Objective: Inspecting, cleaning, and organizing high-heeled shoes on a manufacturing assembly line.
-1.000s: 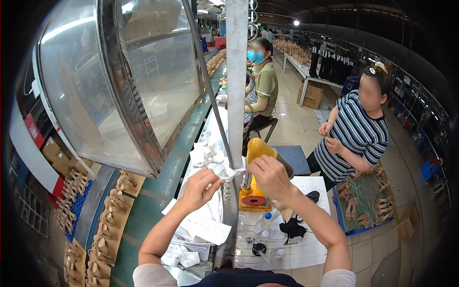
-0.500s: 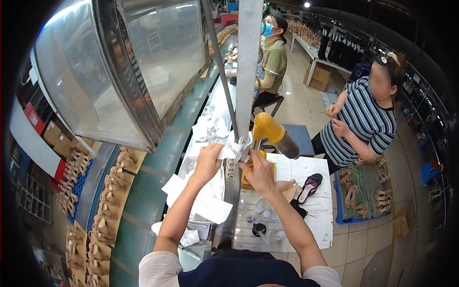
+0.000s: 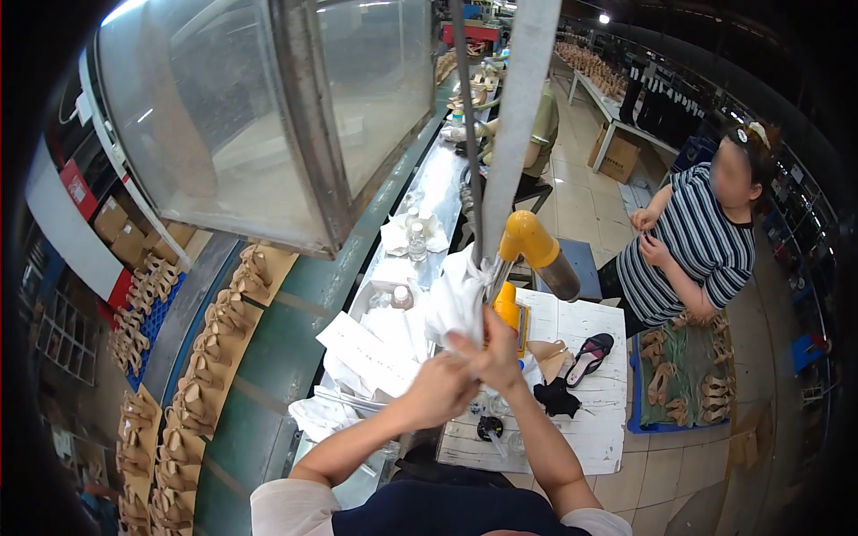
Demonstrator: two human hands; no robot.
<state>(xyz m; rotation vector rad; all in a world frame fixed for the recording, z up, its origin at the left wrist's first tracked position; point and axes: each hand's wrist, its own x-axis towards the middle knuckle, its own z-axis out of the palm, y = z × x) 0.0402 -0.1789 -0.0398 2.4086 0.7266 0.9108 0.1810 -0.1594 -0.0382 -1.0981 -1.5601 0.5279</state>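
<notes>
A bunched white cloth [image 3: 454,299] hangs against the pale metal post [image 3: 521,116], wrapped or knotted near its lower part. Just below it my two hands meet. My right hand [image 3: 497,359] is closed at the lower end of the cloth, its thumb stretched left over the fabric. My left hand [image 3: 440,391] is curled into a fist, touching the right one; whatever lies inside its fingers is hidden. To the right of the cloth stands a yellow lamp-like fixture with a grey tube end [image 3: 534,250].
A black sandal [image 3: 591,357] and a black cloth piece [image 3: 557,399] lie on the white board [image 3: 594,438]. At left, beige shoes [image 3: 210,332] line the green conveyor [image 3: 268,375] below a glass-sided housing [image 3: 214,116]. Clear bottles [image 3: 416,239] stand ahead. A person in stripes [image 3: 693,241] stands right.
Both hands have come down and nearer to me, from either side of the cloth to together below it. The cloth now hangs longer and fuller. The view has shifted left.
</notes>
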